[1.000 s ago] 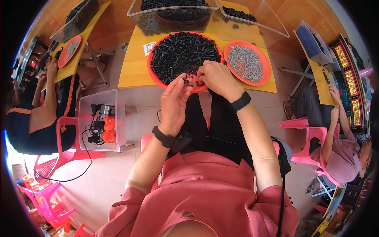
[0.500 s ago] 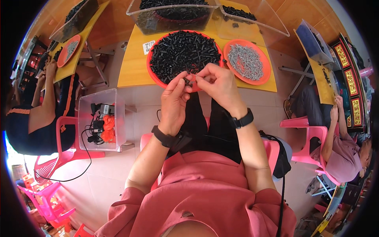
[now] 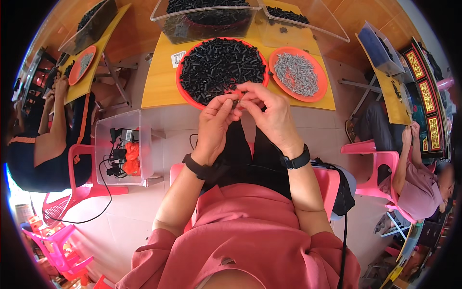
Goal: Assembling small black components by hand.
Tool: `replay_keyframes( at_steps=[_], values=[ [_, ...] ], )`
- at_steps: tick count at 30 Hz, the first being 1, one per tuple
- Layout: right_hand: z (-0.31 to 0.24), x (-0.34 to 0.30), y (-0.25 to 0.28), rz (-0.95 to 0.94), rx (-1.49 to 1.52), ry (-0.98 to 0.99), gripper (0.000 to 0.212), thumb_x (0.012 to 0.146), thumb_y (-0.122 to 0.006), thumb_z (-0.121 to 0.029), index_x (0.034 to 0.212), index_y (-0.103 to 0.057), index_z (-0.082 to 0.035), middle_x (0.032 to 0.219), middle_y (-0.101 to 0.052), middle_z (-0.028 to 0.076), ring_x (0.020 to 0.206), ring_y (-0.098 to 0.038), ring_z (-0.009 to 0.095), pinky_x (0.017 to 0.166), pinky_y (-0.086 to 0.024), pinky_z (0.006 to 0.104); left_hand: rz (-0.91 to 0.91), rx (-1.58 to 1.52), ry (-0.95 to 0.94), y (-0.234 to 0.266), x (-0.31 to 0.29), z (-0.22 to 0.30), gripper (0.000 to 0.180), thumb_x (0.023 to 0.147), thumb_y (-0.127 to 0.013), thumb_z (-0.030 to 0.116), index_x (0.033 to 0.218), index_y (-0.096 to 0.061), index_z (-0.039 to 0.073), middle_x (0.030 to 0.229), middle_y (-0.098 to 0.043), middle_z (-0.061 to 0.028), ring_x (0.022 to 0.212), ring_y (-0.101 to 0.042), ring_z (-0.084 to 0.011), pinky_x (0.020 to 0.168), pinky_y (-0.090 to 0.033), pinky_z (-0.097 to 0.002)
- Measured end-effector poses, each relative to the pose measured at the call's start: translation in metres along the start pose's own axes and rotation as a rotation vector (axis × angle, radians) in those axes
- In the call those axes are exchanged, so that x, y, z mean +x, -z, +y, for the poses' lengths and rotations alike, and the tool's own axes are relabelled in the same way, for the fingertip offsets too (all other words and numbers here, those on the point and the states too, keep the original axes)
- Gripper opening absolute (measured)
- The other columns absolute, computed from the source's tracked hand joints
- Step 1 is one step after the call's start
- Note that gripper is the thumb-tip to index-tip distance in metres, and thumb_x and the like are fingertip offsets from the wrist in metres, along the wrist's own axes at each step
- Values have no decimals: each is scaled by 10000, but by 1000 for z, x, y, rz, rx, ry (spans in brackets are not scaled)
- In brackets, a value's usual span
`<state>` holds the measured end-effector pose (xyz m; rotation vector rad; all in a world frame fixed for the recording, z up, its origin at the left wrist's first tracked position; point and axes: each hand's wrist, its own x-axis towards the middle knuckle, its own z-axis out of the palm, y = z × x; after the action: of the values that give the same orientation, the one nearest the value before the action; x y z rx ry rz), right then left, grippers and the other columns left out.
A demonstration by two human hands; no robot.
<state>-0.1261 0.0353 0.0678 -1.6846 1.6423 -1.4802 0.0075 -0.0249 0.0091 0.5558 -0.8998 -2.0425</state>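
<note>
My left hand (image 3: pixel 215 126) is closed, pinching a small black plastic piece (image 3: pixel 235 103) between thumb and fingers. Close against it, my right hand (image 3: pixel 270 114) is pinched too; the tiny thing at its fingertips is mostly hidden and too small to name. Both hands meet just in front of the near rim of a round red tray (image 3: pixel 180 91), heaped with short black tubular plastic pieces (image 3: pixel 221 65). To the right of it, an orange plate (image 3: pixel 321 90) holds a pile of small grey screw-like pieces (image 3: pixel 297 73).
The trays stand on a yellow table (image 3: pixel 156 86). Behind them are clear plastic bins (image 3: pixel 207 28) with black pieces. A clear box (image 3: pixel 103 166) of cables and adapters sits at left on the floor. Co-workers sit at side tables, left (image 3: pixel 48 139) and right (image 3: pixel 414 180).
Both hands have shifted slightly nearer to me, and the right fingertips now come up close to the black piece in the left. The whole view has moved a little.
</note>
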Motion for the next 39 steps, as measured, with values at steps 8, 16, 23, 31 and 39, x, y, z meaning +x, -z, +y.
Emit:
replay_keyframes(
  at_steps=[8,16,23,31,39],
  values=[
    [-8,-2,7,-88,-285,179,440,775,-579,72,1190,-535,-67,766,-625,125,722,-633,294,642,-504,379,-11,278,-181,-6,-2,-2,225,968,-524,85,1183,-531,18,879,-620,-17,733,-566,-74,666,-454,-202],
    [-6,-6,9,-78,-436,213,514,763,-571,53,1253,-499,-86,736,-603,115,717,-617,293,651,-495,378,-1,374,-245,-10,-5,-1,231,962,-530,69,1188,-508,23,880,-619,-18,717,-548,-65,656,-444,-199],
    [-7,-7,9,-93,-490,278,486,779,-582,21,1247,-511,-86,732,-603,104,699,-612,274,655,-488,383,0,433,-228,-10,-4,-4,225,937,-553,38,1157,-512,19,848,-612,-11,687,-538,-50,613,-440,-183],
    [-7,-10,12,-86,-359,214,373,785,-628,-21,1151,-584,-71,808,-653,114,753,-628,292,694,-488,387,-23,317,-141,-13,-6,-2,222,938,-558,49,1148,-487,40,829,-614,-3,667,-545,-49,586,-421,-182],
    [0,-13,18,-114,-141,-3,148,799,-678,-49,932,-653,11,805,-647,111,655,-619,245,591,-482,324,-76,148,-11,-9,-5,-2,154,948,-563,92,1083,-501,51,815,-624,-12,652,-556,-65,602,-424,-197]
  ],
)
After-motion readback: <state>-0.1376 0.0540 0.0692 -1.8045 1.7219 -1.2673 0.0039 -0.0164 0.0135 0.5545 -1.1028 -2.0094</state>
